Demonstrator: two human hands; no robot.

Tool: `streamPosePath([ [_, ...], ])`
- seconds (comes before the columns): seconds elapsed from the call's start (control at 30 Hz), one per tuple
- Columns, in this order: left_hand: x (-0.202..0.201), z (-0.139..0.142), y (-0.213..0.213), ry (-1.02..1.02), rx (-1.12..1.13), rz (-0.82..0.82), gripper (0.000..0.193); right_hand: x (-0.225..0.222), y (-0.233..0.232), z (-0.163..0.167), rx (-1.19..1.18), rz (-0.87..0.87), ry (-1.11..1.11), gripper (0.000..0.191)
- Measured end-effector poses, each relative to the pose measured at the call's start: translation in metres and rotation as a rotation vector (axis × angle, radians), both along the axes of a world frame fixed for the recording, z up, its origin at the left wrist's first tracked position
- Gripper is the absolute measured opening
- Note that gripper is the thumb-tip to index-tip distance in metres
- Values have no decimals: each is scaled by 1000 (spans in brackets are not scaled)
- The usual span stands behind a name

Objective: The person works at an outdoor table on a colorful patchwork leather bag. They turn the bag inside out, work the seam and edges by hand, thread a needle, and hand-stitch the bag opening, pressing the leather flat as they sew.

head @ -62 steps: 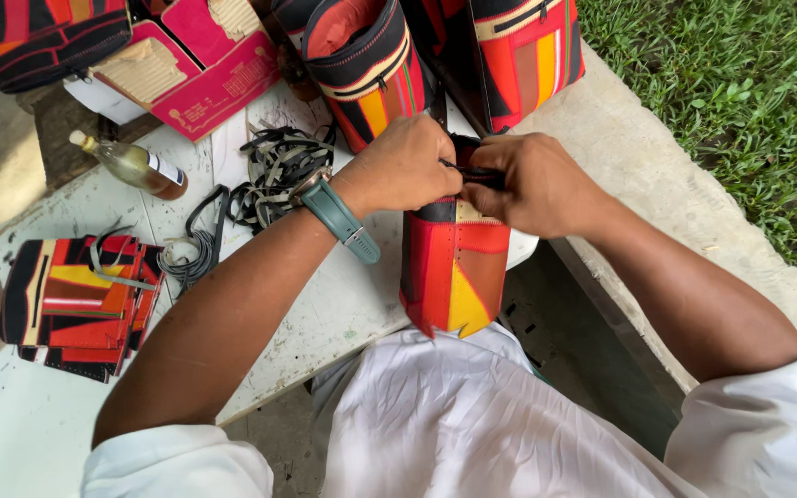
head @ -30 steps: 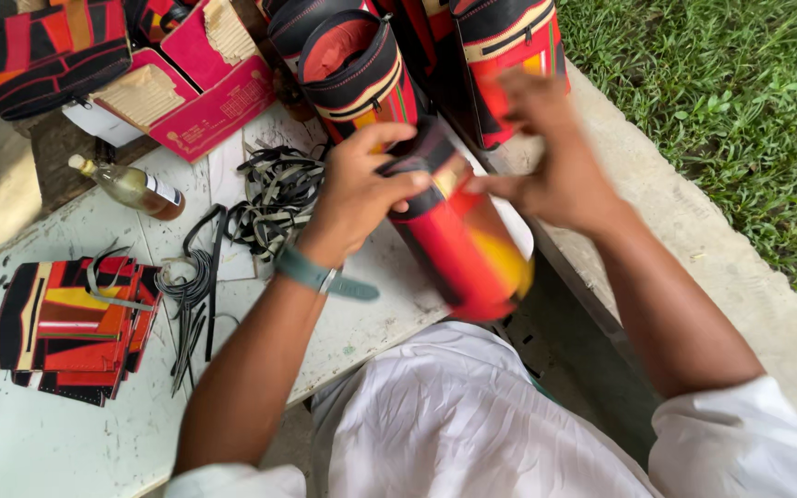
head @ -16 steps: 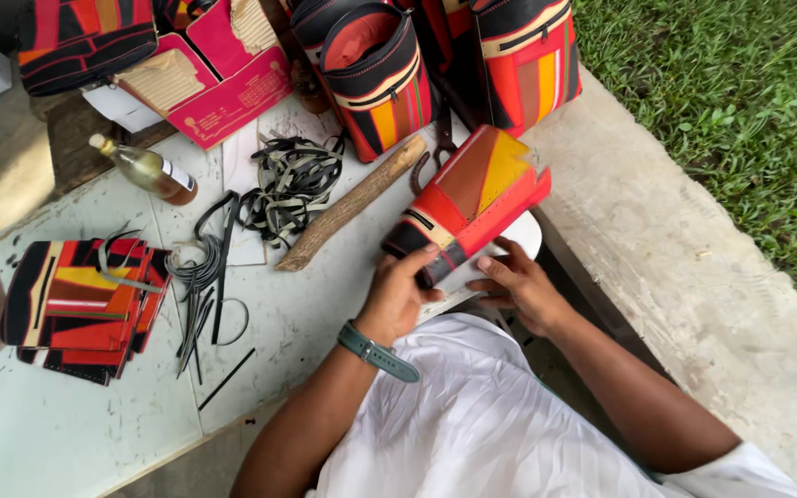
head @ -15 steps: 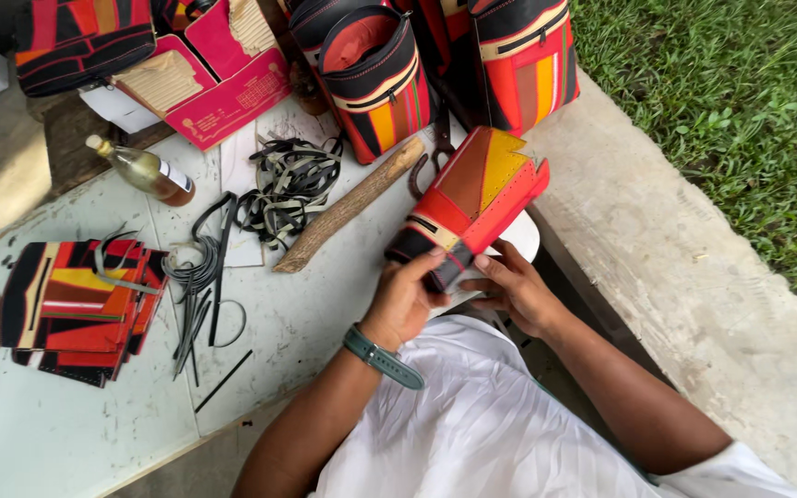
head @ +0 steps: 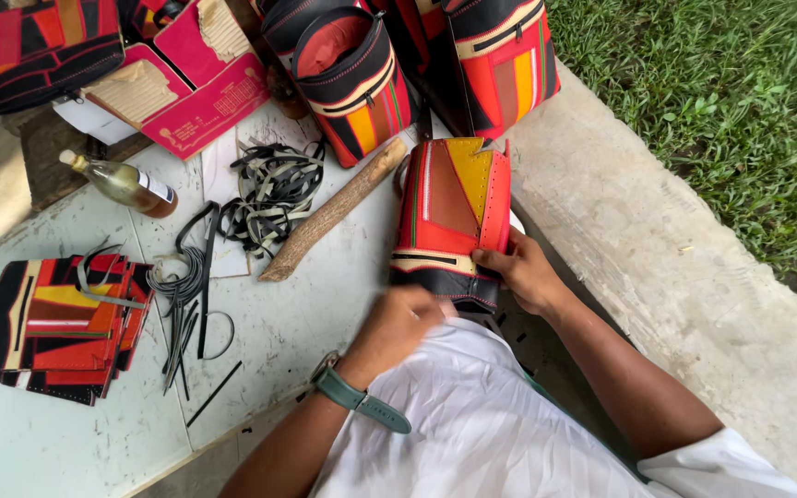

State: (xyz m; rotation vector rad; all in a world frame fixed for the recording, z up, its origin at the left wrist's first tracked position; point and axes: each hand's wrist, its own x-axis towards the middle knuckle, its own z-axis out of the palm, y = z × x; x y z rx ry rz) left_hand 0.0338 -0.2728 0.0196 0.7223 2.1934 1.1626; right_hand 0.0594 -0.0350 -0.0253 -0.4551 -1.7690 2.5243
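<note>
With the right hand [head: 526, 273] pinching the patchwork bag [head: 452, 221] and the blurred left hand [head: 398, 325] curled at its lower edge, grip unclear, the bag could slip off the worktop [head: 325, 314].

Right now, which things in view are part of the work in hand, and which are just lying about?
In hand:
- red, yellow and black patchwork leather bag piece
- right hand, gripping its edge
- left hand, at its lower end

Lying about:
- wooden stick
- black leather strips
- glass bottle
- stack of patchwork panels
- pink cardboard box

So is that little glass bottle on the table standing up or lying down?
Lying down. The bottle rests on its side on the table, its capped neck pointing toward the upper left.
</note>
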Motion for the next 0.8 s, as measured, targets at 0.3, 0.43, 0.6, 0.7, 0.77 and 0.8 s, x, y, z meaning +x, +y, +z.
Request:
streamPosePath([
  [0.3,-80,14,44,-5,347,393,106,14,9,27,199,215,-93,70],
  [0.43,-71,21,49,-75,437,261,92,5,3,28,103,150,-166,68],
  [0.6,-56,31,35,257,275,229,88,0,-13,30,129,127,27,62],
  [0.7,-49,46,7,466,347,177,90,2,-20,33,278,202,-36,57],
  [0.77,-44,55,-17,748,286,109,90,0,-23,34,413,248,93,57],
  [0.8,-41,58,-28,939,195,70,90,-3,-24,35,453,255,170,57],
])
